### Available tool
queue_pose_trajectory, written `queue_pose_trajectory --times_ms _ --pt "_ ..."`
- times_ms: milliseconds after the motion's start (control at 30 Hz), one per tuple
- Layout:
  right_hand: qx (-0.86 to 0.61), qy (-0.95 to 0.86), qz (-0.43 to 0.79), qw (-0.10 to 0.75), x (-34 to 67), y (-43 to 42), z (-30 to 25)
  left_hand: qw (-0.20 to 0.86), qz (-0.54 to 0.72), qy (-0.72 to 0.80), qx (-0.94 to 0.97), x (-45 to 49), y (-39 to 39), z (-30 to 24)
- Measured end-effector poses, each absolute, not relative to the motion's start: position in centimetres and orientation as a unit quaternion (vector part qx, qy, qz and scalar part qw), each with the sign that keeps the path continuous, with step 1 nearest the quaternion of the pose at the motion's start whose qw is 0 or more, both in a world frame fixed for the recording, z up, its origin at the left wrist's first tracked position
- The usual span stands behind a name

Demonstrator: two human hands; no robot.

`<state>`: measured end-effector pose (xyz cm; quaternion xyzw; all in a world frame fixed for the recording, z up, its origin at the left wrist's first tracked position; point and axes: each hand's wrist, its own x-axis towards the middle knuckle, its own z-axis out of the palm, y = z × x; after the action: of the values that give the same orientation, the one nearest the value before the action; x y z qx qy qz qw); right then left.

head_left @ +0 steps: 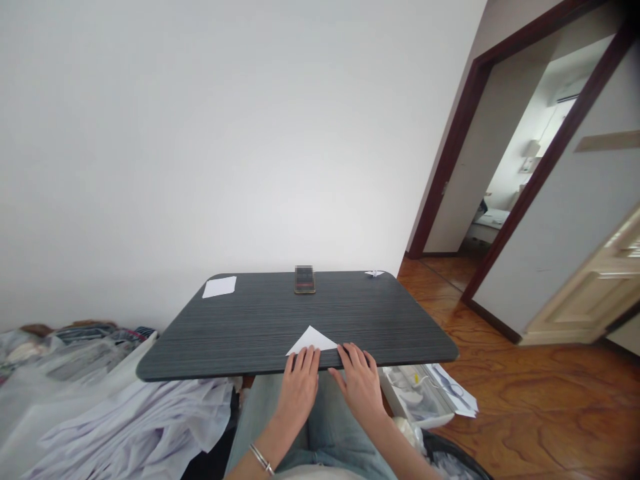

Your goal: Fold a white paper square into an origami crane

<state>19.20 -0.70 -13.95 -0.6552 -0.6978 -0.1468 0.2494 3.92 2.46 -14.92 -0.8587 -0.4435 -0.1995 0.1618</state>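
Note:
A white paper folded into a triangle (313, 340) lies at the near edge of a dark wood-grain table (250, 327). My left hand (299, 387) rests flat on the paper's near edge, fingers stretched out. My right hand (360, 380) lies flat beside it at the table edge, its fingertips touching the paper's right corner. Both hands are open and hold nothing.
A phone (305, 280) stands at the table's far edge, a white sheet (219, 287) at the far left, a small folded paper figure (374, 273) at the far right. White clothes (125, 413) are piled at left. A plastic box (420, 397) sits on the floor at right. Beyond is an open doorway (505, 200).

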Motion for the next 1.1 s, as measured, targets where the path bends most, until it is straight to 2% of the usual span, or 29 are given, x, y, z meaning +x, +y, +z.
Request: queue_pose_trajectory --times_ms 500,900,1100 --pt "-0.647 -0.697 -0.153 0.268 19.5 -0.7 -14.4 0.237 -0.168 -0.474 -0.831 -2.6 2.8 -16.5" --pt "-0.642 -0.697 -0.163 0.274 19.5 -0.6 -14.7 0.213 -0.194 -0.487 -0.825 -3.5 2.4 -15.9" --pt "-0.641 -0.7 -0.163 0.271 19.5 -0.8 -14.8 0.179 -0.206 -0.425 -0.863 -0.9 2.5 -15.1"
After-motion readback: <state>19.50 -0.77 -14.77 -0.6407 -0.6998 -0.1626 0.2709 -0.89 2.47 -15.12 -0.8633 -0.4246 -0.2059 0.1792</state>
